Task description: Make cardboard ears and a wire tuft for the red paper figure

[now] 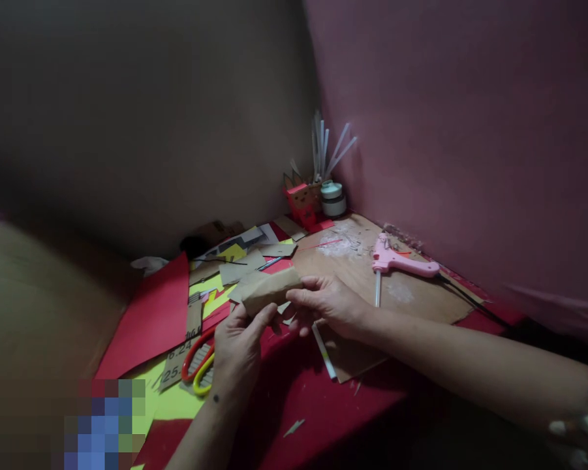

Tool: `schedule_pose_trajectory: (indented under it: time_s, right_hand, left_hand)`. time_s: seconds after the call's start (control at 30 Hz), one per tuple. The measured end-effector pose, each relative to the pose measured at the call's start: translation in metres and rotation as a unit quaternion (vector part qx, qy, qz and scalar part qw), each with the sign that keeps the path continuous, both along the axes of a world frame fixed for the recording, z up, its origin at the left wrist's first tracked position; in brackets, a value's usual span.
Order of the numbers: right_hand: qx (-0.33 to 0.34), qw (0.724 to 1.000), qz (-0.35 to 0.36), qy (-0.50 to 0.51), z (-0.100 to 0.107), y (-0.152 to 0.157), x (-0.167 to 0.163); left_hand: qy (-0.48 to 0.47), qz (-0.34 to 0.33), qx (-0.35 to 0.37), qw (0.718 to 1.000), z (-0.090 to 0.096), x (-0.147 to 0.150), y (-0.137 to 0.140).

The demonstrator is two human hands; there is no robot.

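Between my two hands is a curved piece of brown cardboard (270, 290), held above the red-covered table. My left hand (239, 339) pinches its lower edge with thumb and fingers. At the right end, my right hand (323, 301) grips it between thumb and forefinger. Beside my left wrist lie scissors with red and yellow handles (199, 360), their blades hidden. A pink glue gun (396, 262) with a glue stick at its tip rests on a board to the right of my right hand.
A red paper sheet (149, 313) and several cardboard and yellow paper scraps cover the left side. At the back corner stand a red box with a face (301, 203), white glue sticks (323, 150) and a lidded jar (333, 199). A black cord (474, 303) trails right; walls close in behind.
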State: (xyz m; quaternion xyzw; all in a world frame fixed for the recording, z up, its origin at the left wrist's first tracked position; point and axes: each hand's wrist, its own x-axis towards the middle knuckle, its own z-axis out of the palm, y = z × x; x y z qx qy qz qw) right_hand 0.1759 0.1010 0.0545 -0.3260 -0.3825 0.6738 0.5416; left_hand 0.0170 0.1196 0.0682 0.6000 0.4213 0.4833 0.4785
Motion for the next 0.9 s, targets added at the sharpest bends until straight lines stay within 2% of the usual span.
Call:
schedule_pose_trajectory:
  time_s: [0.1,0.2,0.4,0.63,0.73,0.9]
  right_hand:
    - [-0.006,0.999,-0.007,0.032,-0.003,0.003,-0.001]
    - [-0.002,0.999,-0.037,0.032,-0.004,0.006,-0.002]
    - [0.017,0.997,-0.080,0.000,-0.004,0.005,0.000]
    - [0.065,0.995,-0.077,-0.021,-0.007,0.004,-0.008]
    - [0.084,0.994,-0.063,-0.017,-0.008,0.005,-0.007]
    - [0.097,0.995,-0.033,0.008,-0.002,0.003,-0.001]
  left_hand:
    - [-0.005,-0.012,0.005,1.000,-0.005,0.000,0.000]
    - [-0.012,-0.015,-0.019,1.000,-0.007,-0.001,0.001]
    - [-0.014,-0.020,-0.056,0.998,0.000,0.001,0.000]
    - [-0.108,-0.017,-0.087,0.990,-0.005,0.010,0.003]
    - [-0.106,-0.016,-0.087,0.990,-0.006,0.007,0.004]
    - [-0.055,-0.006,-0.042,0.998,-0.003,0.001,-0.001]
